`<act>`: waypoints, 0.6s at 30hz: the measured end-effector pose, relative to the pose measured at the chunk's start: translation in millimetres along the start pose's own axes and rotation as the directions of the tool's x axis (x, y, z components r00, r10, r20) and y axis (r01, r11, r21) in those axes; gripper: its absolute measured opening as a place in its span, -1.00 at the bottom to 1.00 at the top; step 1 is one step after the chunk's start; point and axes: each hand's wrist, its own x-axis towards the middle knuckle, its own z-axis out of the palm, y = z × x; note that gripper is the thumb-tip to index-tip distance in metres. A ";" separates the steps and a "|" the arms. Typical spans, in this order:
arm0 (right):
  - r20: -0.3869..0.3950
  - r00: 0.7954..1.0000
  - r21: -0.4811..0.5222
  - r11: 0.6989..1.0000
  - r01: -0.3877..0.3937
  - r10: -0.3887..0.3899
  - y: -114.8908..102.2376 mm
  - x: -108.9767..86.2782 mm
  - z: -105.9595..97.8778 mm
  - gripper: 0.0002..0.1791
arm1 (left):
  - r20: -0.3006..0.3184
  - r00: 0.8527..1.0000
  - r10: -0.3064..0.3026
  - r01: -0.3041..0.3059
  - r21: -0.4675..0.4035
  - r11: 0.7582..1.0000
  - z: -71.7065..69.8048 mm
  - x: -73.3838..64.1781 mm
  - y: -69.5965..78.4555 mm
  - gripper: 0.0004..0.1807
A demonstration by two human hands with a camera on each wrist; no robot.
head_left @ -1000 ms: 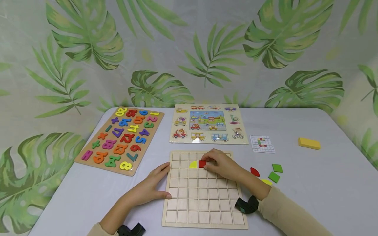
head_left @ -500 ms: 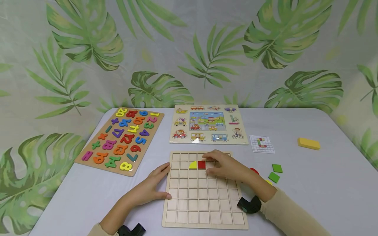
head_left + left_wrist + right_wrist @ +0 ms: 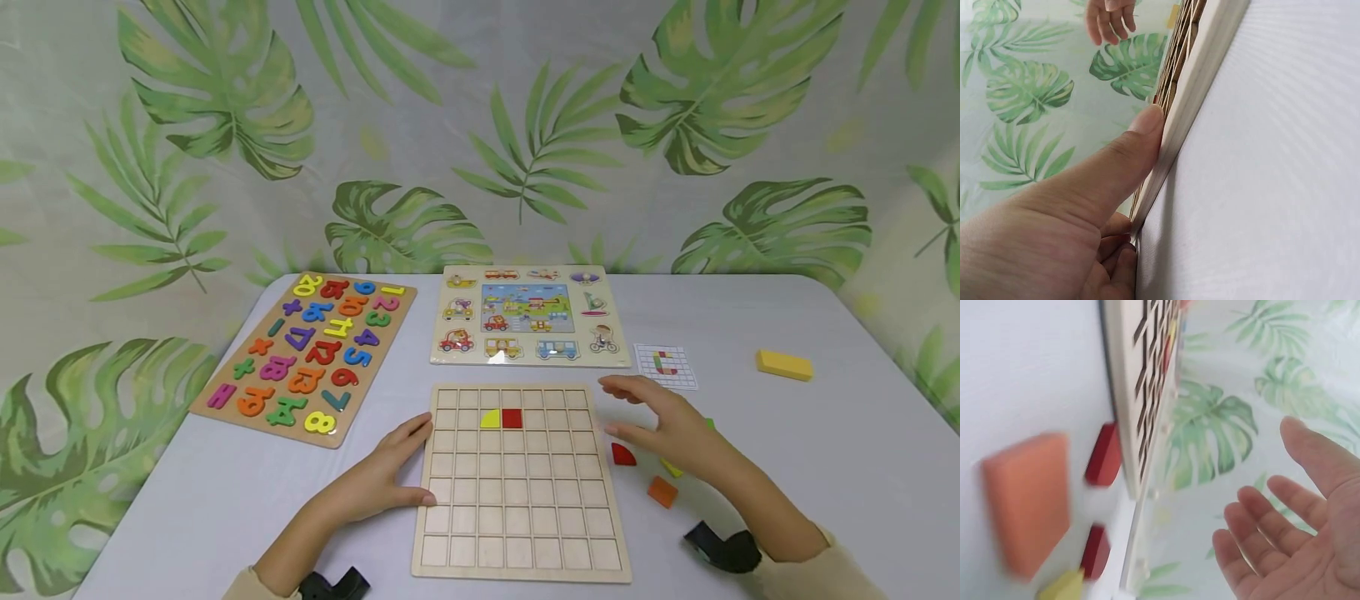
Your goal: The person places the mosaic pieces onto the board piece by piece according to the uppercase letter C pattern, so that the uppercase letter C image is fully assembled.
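Note:
A wooden grid board [image 3: 517, 500] lies on the table. A yellow quarter-circle piece [image 3: 491, 419] and a red square piece [image 3: 512, 418] sit side by side in its second row. My left hand [image 3: 382, 471] rests against the board's left edge, thumb and fingers spread; the left wrist view has the thumb [image 3: 1129, 153] touching the rim. To the right of the board my right hand [image 3: 663, 421] hovers with fingers apart, holding nothing. Below it lie a red quarter-circle piece [image 3: 622, 454], a yellow piece [image 3: 672, 468] and an orange square piece [image 3: 663, 492]. The hand mostly covers the green pieces [image 3: 709, 423].
A pattern card [image 3: 666, 367] lies beyond the right hand, and a yellow block [image 3: 783, 365] farther right. Behind the grid board is a picture puzzle [image 3: 442, 350]. A number puzzle board [image 3: 330, 433] stands at the left. A second red piece [image 3: 1096, 551] shows in the right wrist view.
My right hand has let go of the red square and moved right, off the board. The orange square has come into sight. The left hand has stayed in place.

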 end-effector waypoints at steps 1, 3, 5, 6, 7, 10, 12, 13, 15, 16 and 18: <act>-0.012 1.000 -0.017 1.000 0.001 -0.001 2.1 -5.3 -2.6 -0.42 | 0.000 1.000 -0.001 0.001 0.000 1.000 0.0 0.0 -0.1 0.05; -0.019 1.000 -0.043 0.999 -0.017 0.016 5.0 -15.5 -6.9 -0.43 | 0.000 1.000 -0.001 0.001 0.001 1.000 0.1 0.1 -0.4 0.06; -0.015 0.999 -0.071 0.997 -0.043 0.042 7.6 -25.5 -10.3 -0.43 | -0.001 1.000 -0.002 0.002 0.001 1.000 0.2 0.2 -0.7 0.06; -0.020 0.999 -0.084 0.995 -0.046 0.044 9.9 -30.4 -11.2 -0.44 | -0.001 1.000 -0.003 0.003 0.001 1.000 0.2 0.3 -0.6 0.06; -0.022 0.999 -0.099 0.994 -0.044 0.042 12.9 -35.2 -11.8 -0.45 | -0.001 1.000 -0.004 0.004 0.002 1.000 0.2 0.4 -0.3 0.06; -0.020 0.998 -0.136 0.989 -0.063 0.061 23.7 -47.7 -12.7 -0.48 | 0.001 1.000 -0.010 0.010 0.002 1.000 -0.1 0.4 0.6 0.05; -0.022 0.997 -0.155 0.985 -0.074 0.071 31.8 -55.1 -12.3 -0.51 | 0.003 1.000 -0.011 0.011 0.004 1.000 -0.4 0.5 1.0 0.05; -0.014 0.996 -0.159 0.983 -0.089 0.088 35.2 -58.3 -12.4 -0.51 | 0.004 1.000 -0.010 0.010 0.004 1.000 -0.5 0.6 1.0 0.05; 0.000 0.994 -0.154 0.982 -0.113 0.114 40.8 -63.7 -12.1 -0.52 | 0.005 1.000 -0.007 0.007 0.005 1.000 -0.5 0.8 0.5 0.05; 0.006 0.993 -0.155 0.981 -0.118 0.120 43.5 -66.0 -11.7 -0.53 | 0.005 1.000 -0.006 0.006 0.005 1.000 -0.5 0.9 0.3 0.05; 0.022 0.992 -0.162 0.979 -0.122 0.127 48.3 -69.0 -10.4 -0.56 | 0.005 1.000 -0.004 0.004 0.005 1.000 -0.5 1.0 -0.1 0.05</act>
